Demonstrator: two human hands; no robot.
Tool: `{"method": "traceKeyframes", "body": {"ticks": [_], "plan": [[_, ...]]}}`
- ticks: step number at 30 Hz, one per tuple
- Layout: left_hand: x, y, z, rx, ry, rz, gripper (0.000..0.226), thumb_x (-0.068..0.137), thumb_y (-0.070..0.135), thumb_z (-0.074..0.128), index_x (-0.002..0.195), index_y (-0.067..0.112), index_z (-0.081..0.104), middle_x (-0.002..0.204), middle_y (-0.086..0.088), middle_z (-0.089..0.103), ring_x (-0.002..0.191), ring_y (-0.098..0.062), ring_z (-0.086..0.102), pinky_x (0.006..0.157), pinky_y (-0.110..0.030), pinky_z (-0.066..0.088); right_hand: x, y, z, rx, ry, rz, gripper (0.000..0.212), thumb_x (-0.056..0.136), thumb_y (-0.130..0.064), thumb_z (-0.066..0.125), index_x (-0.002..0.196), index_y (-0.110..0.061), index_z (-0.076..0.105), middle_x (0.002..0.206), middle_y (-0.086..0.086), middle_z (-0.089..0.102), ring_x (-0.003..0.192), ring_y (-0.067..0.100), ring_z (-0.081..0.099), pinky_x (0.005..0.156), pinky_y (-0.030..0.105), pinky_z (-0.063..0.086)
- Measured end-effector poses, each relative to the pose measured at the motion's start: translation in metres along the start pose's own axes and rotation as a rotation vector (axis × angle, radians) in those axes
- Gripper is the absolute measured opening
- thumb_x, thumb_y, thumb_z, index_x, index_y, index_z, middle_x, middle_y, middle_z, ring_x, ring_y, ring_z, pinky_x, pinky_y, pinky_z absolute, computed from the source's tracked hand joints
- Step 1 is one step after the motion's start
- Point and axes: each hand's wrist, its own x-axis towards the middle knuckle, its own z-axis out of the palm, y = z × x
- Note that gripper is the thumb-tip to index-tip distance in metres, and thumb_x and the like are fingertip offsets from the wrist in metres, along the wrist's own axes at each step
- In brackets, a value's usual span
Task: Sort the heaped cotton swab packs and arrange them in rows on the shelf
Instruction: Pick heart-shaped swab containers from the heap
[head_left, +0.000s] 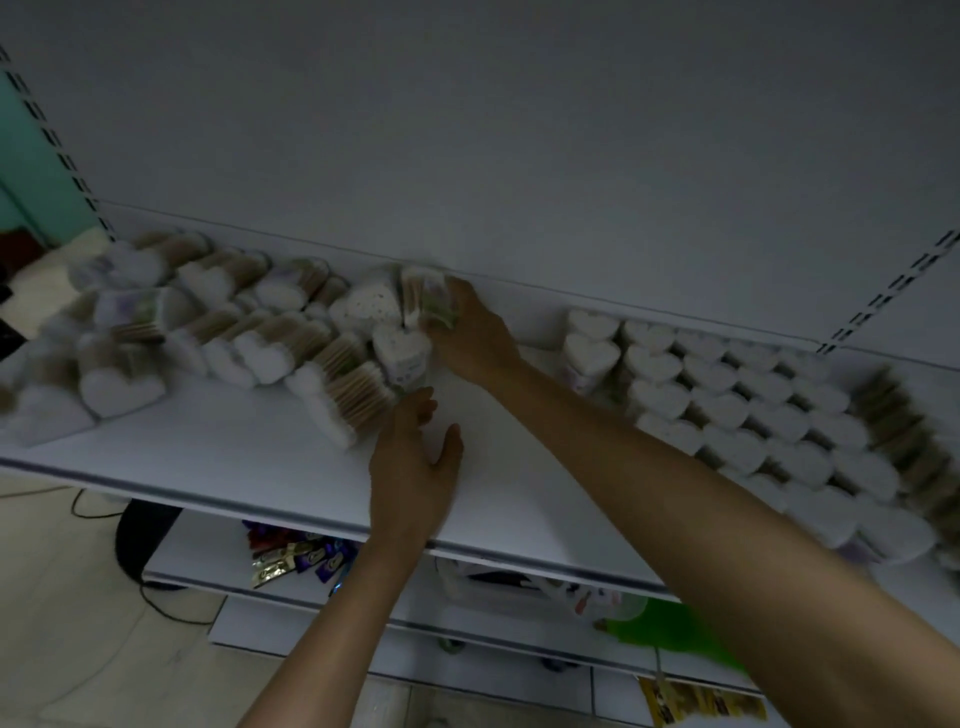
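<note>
A white shelf (249, 447) with a white back panel (519, 156) carries the swab packs: a loose heap (218, 332) on the left and neat rows (753, 415) on the right. The right hand (472, 332) grips a pack (434, 299) at the back, by the heap's edge. The left hand (415, 467) is held wide over the bare middle. A teal wall (36, 171) shows at far left. Below are a lower shelf (208, 556) with wrappers (296, 556), a tiled floor (78, 623) and a cable (93, 512).

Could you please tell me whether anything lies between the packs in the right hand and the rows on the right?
Nothing visible does. The right hand holds packs at the right end of the heap; only bare shelf lies between them and the nearest row.
</note>
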Motion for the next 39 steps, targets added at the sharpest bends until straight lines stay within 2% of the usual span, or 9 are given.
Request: {"method": "traceKeyframes", "body": {"ticks": [5,9,13,18,23,26,30,33,39], "plan": [[0.001,-0.001,0.002,-0.005,0.016,0.012,0.042,0.088,0.015,0.067,0.128,0.015,0.053,0.112,-0.001,0.060,0.098,-0.013,0.054,0.086,-0.030,0.047,0.029,-0.009,0.012,0.290,0.087,0.197,0.050,0.088,-0.035,0.063,0.129,-0.015,0.043,0.126,0.004,0.055,0.114,0.023,0.054,0.083,0.025,0.040],[0.000,0.000,0.001,-0.004,0.010,0.020,0.045,0.089,0.018,0.067,0.130,0.018,0.050,0.111,0.003,0.058,0.098,-0.009,0.053,0.088,-0.031,0.049,0.024,-0.006,0.005,0.359,0.181,0.229,0.045,0.080,-0.038,0.071,0.112,-0.015,0.049,0.110,0.005,0.060,0.099,0.024,0.060,0.084,0.038,0.053],[-0.003,0.003,-0.001,-0.001,-0.043,0.080,0.069,0.088,0.027,0.069,0.145,0.019,0.032,0.142,-0.006,0.045,0.123,-0.012,0.043,0.104,-0.032,0.040,-0.020,-0.004,-0.019,0.515,0.200,0.251,0.022,0.092,-0.040,0.054,0.087,-0.019,0.054,0.093,0.008,0.067,0.074,0.023,0.065,0.060,0.032,0.051],[-0.008,0.001,0.001,0.227,-0.130,0.527,0.082,0.083,0.040,0.061,0.150,0.017,0.019,0.153,-0.003,0.025,0.142,-0.020,0.024,0.116,-0.024,0.014,-0.098,0.020,-0.033,0.504,0.076,0.426,0.044,0.097,-0.053,0.036,0.079,-0.021,0.060,0.066,0.005,0.066,0.048,0.013,0.055,0.048,0.021,0.038],[-0.013,0.023,0.013,0.020,-0.140,0.451,0.074,0.080,0.021,0.070,0.143,0.019,0.032,0.126,0.002,0.044,0.116,-0.010,0.041,0.100,-0.009,0.028,-0.134,0.037,-0.044,0.363,0.074,0.389,0.066,0.098,-0.055,0.029,0.069,-0.004,0.061,0.052,0.007,0.061,0.040,0.012,0.054,0.047,0.021,0.042],[-0.009,0.032,0.018,-0.018,-0.231,0.455,0.079,0.079,0.017,0.068,0.145,0.029,0.026,0.125,0.003,0.045,0.113,-0.011,0.040,0.093,-0.005,0.027,-0.150,0.043,-0.052,0.139,0.177,0.267,0.057,0.095,-0.054,0.039,0.084,-0.003,0.062,0.064,0.001,0.064,0.055,0.012,0.059,0.055,0.025,0.046],[-0.002,0.037,0.013,0.088,-0.329,0.578,0.085,0.078,0.020,0.067,0.149,0.031,0.021,0.129,0.000,0.041,0.113,-0.019,0.038,0.091,-0.012,0.029,-0.165,0.051,-0.044,-0.065,0.362,-0.025,0.061,0.086,-0.054,0.057,0.137,-0.024,0.041,0.130,-0.006,0.049,0.108,0.009,0.052,0.081,0.022,0.046],[0.002,0.044,-0.002,0.017,-0.346,0.511,0.079,0.081,0.035,0.067,0.149,0.024,0.029,0.137,-0.003,0.044,0.122,-0.017,0.042,0.094,-0.015,0.036,-0.160,0.057,-0.030,0.182,0.409,-0.038,0.048,0.093,-0.026,0.060,0.137,-0.019,0.044,0.132,0.002,0.052,0.117,0.016,0.053,0.088,0.021,0.048],[-0.008,0.060,-0.019,-0.418,-0.340,0.050,0.085,0.074,0.039,0.081,0.144,0.024,0.036,0.137,0.009,0.052,0.114,0.004,0.055,0.089,-0.017,0.050,-0.154,0.048,-0.002,1.301,0.176,0.270,0.030,0.098,-0.016,0.049,0.127,-0.009,0.054,0.119,0.012,0.065,0.107,0.024,0.064,0.094,0.034,0.051]]}}
